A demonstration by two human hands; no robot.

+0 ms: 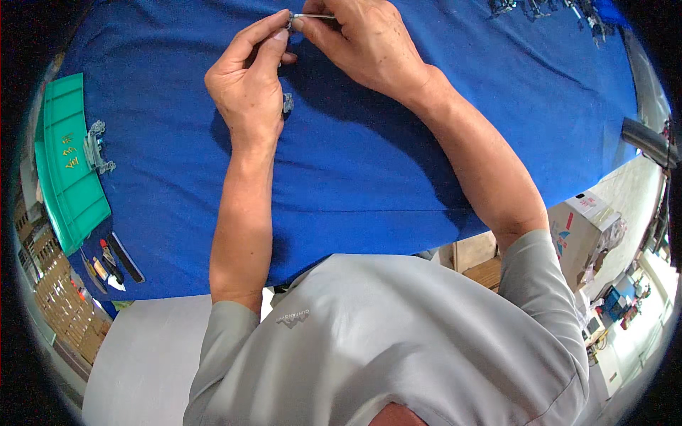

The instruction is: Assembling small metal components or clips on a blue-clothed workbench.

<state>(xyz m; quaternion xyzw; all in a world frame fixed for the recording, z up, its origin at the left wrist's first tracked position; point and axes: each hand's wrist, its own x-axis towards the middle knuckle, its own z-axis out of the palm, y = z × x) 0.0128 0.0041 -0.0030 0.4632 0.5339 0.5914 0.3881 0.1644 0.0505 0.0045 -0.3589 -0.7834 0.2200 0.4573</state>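
At the far middle of the blue cloth, my left hand [249, 89] pinches a small grey part [290, 21] between thumb and fingertips. My right hand [369, 46] is closed on a thin silver metal tool [316, 15], whose tip meets the small part. Its grip end is hidden by the fingers, so its exact kind is unclear. Beside my left wrist, another small grey plastic piece [287, 103] rests on the cloth.
A green plastic tray [67, 153] lies at the left edge, a grey plastic parts frame [96, 147] against it. Below are red-tipped hand tools [106, 257] and a black strip [128, 257]. Dark parts [554, 8] crowd the far right. A cardboard box [579, 224] stands beyond the table.
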